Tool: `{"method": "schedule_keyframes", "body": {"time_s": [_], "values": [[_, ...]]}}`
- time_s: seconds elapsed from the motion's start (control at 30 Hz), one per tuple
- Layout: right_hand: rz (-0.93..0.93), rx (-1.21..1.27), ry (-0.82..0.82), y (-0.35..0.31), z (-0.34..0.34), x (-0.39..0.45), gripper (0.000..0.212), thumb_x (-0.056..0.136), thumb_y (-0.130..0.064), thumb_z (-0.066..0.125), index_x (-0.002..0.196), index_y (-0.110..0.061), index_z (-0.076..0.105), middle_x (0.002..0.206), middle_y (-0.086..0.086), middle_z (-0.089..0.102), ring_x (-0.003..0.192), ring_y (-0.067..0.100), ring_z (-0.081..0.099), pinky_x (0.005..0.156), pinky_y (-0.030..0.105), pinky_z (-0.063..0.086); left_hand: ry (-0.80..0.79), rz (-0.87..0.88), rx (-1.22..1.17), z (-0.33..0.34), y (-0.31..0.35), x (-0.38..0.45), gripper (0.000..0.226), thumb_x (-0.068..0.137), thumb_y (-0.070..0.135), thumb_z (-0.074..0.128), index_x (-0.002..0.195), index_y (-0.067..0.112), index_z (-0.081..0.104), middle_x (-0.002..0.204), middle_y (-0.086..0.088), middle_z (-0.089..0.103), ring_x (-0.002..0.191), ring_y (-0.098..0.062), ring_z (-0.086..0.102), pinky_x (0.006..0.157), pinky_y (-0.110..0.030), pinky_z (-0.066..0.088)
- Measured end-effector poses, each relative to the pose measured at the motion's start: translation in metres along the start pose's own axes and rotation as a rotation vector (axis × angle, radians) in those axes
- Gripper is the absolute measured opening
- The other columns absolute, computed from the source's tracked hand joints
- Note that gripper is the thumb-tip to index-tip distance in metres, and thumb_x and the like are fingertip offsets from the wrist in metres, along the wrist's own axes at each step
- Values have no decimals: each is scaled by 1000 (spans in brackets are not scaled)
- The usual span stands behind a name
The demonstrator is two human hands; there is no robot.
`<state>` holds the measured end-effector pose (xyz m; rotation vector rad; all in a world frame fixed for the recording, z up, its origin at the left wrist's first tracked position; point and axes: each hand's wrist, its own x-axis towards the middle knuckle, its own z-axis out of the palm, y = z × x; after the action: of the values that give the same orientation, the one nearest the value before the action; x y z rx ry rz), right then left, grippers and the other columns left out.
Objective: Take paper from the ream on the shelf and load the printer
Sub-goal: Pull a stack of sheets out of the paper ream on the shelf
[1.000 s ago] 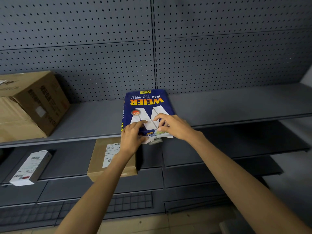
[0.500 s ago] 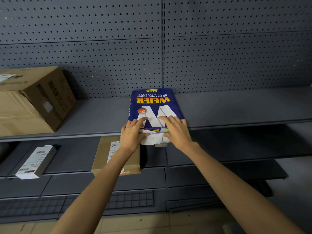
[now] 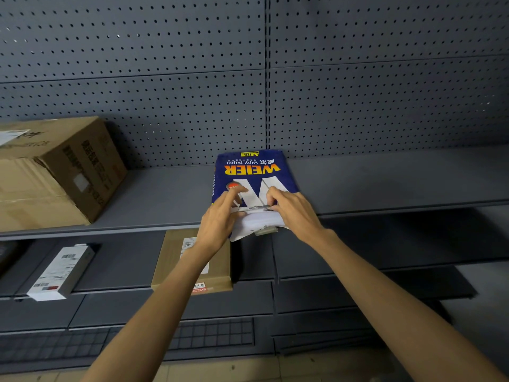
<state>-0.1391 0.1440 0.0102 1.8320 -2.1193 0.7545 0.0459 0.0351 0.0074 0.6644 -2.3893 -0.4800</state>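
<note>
A blue ream of copy paper (image 3: 252,168) with yellow lettering lies flat on the grey shelf (image 3: 385,183), its near end overhanging the front edge. That near end of the wrapper is torn open and white paper (image 3: 257,224) shows there. My left hand (image 3: 221,219) grips the left side of the open end, fingers on top of the wrapper. My right hand (image 3: 293,213) pinches the wrapper's edge on the right side of the opening. No printer is in view.
A large cardboard box (image 3: 52,172) stands at the left of the same shelf. On the shelf below lie a flat brown parcel (image 3: 176,260) and a white box (image 3: 62,271). A perforated grey back panel (image 3: 358,100) rises behind.
Both hands have shifted on the ream's near end, pulling the wrapper back so more white paper shows. The ream stays on the shelf.
</note>
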Motion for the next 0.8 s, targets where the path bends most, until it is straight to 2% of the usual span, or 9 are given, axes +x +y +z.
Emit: {"method": "schedule_keyframes", "body": {"time_s": [0.1,0.17,0.23,0.27,0.37,0.43,0.53,0.63,0.8], "values": [[-46,-15,15,5,2,4,39,74,16,62,80,-22,59,92,-10,63,75,15,59,72,29,41,-11,106,52,0,1,1,42,87,-8,55,109,26,48,120,10,51,104,-19,57,69,-39,56],[-43,-32,-3,5,2,7,46,72,20,60,83,-24,72,107,-7,66,88,17,64,77,30,40,-28,171,151,2,-1,5,34,86,-8,57,101,22,61,124,5,57,107,-25,58,70,-41,55],[-36,-45,-40,5,0,8,51,75,19,59,93,-25,77,117,-4,67,98,20,65,82,34,41,-37,209,244,6,-8,9,30,86,-5,63,101,20,72,127,-1,63,110,-30,59,78,-43,55],[-43,-43,-55,6,0,8,47,79,14,61,98,-25,78,119,-4,67,101,21,64,83,35,41,-39,206,261,7,-11,10,29,88,-1,64,106,20,73,128,-2,64,112,-30,59,82,-45,55],[-74,-10,-112,11,0,7,23,90,-18,66,109,-28,76,124,-7,65,106,20,63,83,35,41,-56,158,247,8,-16,9,24,95,22,62,117,25,71,129,0,64,118,-27,56,91,-44,48],[-67,-12,-190,14,0,6,28,89,-30,68,116,-29,73,130,-7,63,112,19,60,87,34,40,-83,138,257,7,-16,9,28,93,36,63,119,28,70,129,0,64,120,-26,55,95,-43,43],[-14,5,-252,16,0,7,37,85,-37,71,122,-30,70,134,-5,62,117,20,56,93,34,41,-103,125,272,6,-13,11,30,89,40,68,117,29,71,125,0,67,116,-26,59,95,-41,44],[14,40,-283,15,-2,11,40,82,-37,74,121,-30,70,128,-6,66,115,20,58,91,33,45,-99,115,265,5,-12,14,28,87,28,72,115,28,72,117,1,70,106,-26,64,89,-40,49],[60,71,-355,16,-9,19,40,80,-37,76,120,-35,69,127,-11,66,117,16,57,91,34,47,-125,113,233,3,-12,17,33,83,31,76,115,28,71,113,1,71,102,-27,65,87,-41,49]]}}
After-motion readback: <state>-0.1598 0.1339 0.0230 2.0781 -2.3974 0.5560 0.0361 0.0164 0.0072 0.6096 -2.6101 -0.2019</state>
